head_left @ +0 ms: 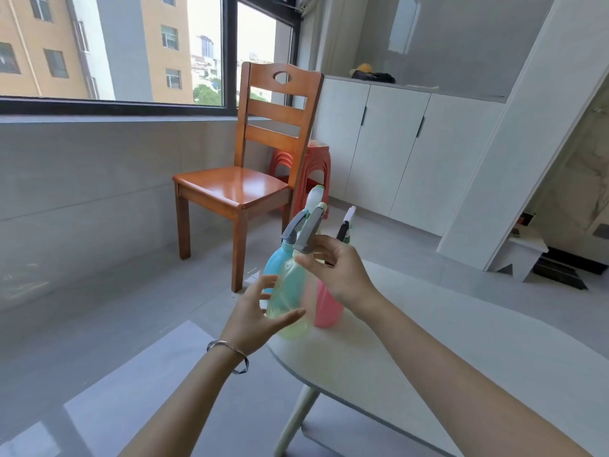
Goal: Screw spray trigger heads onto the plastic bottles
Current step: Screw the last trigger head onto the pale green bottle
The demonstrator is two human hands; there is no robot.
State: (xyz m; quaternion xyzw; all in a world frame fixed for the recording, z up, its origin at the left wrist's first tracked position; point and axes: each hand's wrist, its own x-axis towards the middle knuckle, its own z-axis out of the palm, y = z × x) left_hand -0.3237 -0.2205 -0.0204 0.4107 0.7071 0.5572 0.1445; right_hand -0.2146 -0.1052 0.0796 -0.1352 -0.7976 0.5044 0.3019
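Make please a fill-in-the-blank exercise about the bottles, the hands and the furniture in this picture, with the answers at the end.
1. The right hand pinches the neck of the yellow-green bottle, just under its ____ trigger head.
2. The left hand is open beside that bottle, and its wrist wears a ____.
3. The bottle behind the right hand, standing on the white table, is ____ in colour.
4. Behind the table stands a wooden ____.

Answers: grey; bracelet; pink; chair

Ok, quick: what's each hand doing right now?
Left hand: open, fingers spread beside the yellow-green bottle.
Right hand: fingertips pinching that bottle's neck under the grey trigger head.
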